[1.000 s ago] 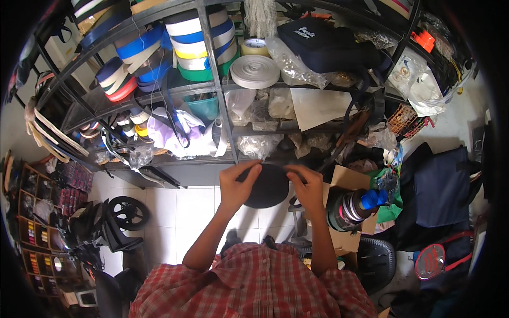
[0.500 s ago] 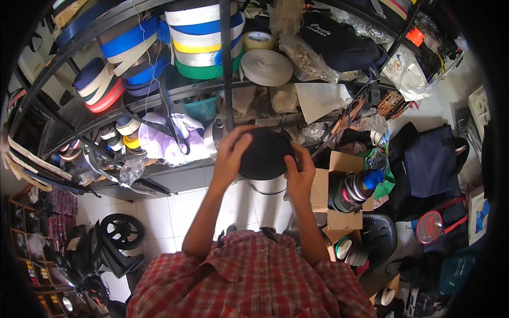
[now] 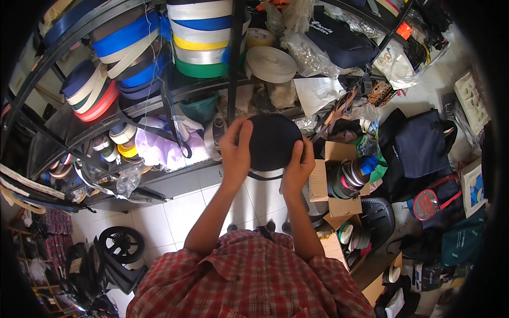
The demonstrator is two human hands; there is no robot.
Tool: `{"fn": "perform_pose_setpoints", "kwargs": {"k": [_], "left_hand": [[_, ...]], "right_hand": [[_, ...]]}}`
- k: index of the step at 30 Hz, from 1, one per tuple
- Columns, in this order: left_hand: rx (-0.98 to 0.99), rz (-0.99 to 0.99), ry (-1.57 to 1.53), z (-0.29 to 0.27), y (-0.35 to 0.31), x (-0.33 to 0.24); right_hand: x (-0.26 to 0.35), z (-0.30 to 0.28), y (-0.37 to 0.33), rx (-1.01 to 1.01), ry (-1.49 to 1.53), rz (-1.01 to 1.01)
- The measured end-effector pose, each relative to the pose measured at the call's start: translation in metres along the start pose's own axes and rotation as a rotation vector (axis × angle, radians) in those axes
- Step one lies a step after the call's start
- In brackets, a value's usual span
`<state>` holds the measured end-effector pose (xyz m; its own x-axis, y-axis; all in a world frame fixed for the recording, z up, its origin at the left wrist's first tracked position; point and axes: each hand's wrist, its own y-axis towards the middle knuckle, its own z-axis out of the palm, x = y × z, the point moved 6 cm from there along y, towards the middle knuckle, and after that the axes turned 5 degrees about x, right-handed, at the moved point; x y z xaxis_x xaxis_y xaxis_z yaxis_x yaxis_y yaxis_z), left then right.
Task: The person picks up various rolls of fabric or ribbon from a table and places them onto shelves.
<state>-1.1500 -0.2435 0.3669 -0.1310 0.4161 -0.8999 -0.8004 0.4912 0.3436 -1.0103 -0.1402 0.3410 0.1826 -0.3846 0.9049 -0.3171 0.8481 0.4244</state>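
Observation:
A flat, round black roll (image 3: 274, 142), apparently wound webbing strap, is held up in front of the shelf. My left hand (image 3: 236, 152) grips its left edge, with the thumb laid toward the near face. At the lower right edge, my right hand (image 3: 301, 165) is closed on the same roll with thumb and fingers. A dark strip (image 3: 265, 177) curves just under the roll, seemingly its loose end. The fingers behind the roll are hidden from me.
A black metal shelf (image 3: 233, 63) holds stacked webbing rolls (image 3: 204, 42), a pale grey roll (image 3: 271, 64) and plastic bags. To the right stands an open carton (image 3: 338, 205) with more rolls, near dark bags (image 3: 421, 146). A black wheel (image 3: 122, 244) is at lower left.
Both hands have raised the black roll slightly and shifted it a little right. The whole view has also turned a bit. The grip looks much the same.

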Motion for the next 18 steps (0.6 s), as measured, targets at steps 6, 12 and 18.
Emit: {"fn": "perform_pose_setpoints", "kwargs": {"k": [6, 12, 18], "left_hand": [[0.408, -0.137, 0.197, -0.006, 0.021, -0.015], [0.365, -0.04, 0.104, -0.014, 0.019, -0.017], [0.392, -0.149, 0.167, -0.015, 0.024, -0.017]], "right_hand": [[0.016, 0.009, -0.002, 0.081, -0.006, -0.033], [0.017, 0.018, -0.006, 0.122, -0.024, -0.035], [0.017, 0.026, -0.007, 0.142, -0.035, -0.071]]}}
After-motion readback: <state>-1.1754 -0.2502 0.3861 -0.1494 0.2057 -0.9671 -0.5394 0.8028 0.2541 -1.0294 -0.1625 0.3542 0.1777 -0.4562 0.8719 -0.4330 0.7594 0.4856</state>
